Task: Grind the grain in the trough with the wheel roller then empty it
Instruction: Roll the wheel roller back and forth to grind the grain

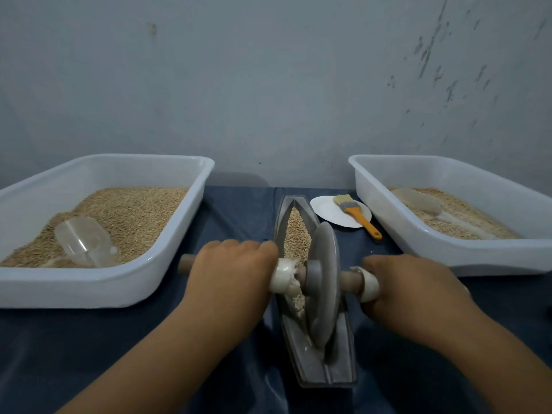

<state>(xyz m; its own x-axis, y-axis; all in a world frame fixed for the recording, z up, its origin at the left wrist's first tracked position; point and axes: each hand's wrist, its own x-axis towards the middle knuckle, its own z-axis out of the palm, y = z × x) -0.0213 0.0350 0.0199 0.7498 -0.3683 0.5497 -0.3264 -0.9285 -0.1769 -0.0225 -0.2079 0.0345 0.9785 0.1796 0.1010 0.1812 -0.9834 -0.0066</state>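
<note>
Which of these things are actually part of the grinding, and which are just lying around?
In use: wheel roller, trough, grain, left hand, right hand.

Lying about: brush, plate, left tray, right tray, two scoops.

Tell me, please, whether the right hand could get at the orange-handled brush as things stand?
Probably yes, once freed. The right hand grips the roller's handle; the brush lies on the white plate just ahead, between trough and right tub, with nothing between.

A plain makeshift work corner: a scuffed bare wall (298, 85) behind a table draped in dark cloth (89, 339).
</note>
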